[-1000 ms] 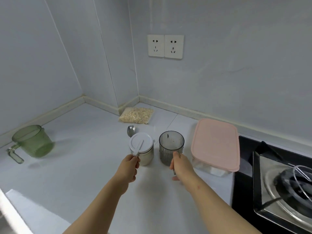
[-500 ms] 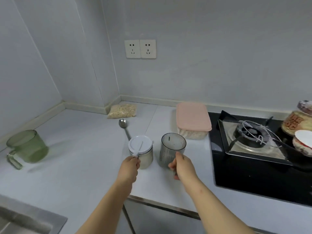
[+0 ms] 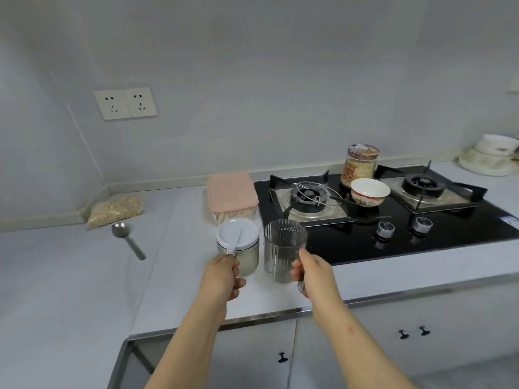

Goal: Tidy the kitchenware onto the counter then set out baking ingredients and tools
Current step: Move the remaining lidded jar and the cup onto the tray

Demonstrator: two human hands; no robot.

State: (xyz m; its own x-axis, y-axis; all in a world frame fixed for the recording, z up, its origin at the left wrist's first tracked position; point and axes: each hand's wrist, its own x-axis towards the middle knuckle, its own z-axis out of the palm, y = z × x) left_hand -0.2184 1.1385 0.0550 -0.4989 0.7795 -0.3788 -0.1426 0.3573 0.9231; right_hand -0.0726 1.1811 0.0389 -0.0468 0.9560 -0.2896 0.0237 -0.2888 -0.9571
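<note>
A white-lidded seasoning jar (image 3: 241, 249) stands on the white counter (image 3: 84, 282), and my left hand (image 3: 223, 276) grips its handle at the near side. Right beside it is a grey ribbed measuring cup (image 3: 283, 252); my right hand (image 3: 311, 272) holds its handle. A pink-lidded food box (image 3: 231, 193) sits just behind them. A metal spoon (image 3: 127, 242) and a bag of oats (image 3: 116, 210) lie to the left. On the black hob (image 3: 393, 220) stand a patterned bowl (image 3: 369, 192), a jar with a printed label (image 3: 361, 167) and a wire whisk (image 3: 314, 193).
Stacked white bowls (image 3: 493, 158) sit at the far right of the counter. Cabinet doors with small black knobs (image 3: 282, 357) are below the counter edge. A double wall socket (image 3: 125, 103) is on the back wall at left.
The view has swung right, so the green jug is out of frame and the whole hob shows. Both hands keep their hold on the jar and the cup.
</note>
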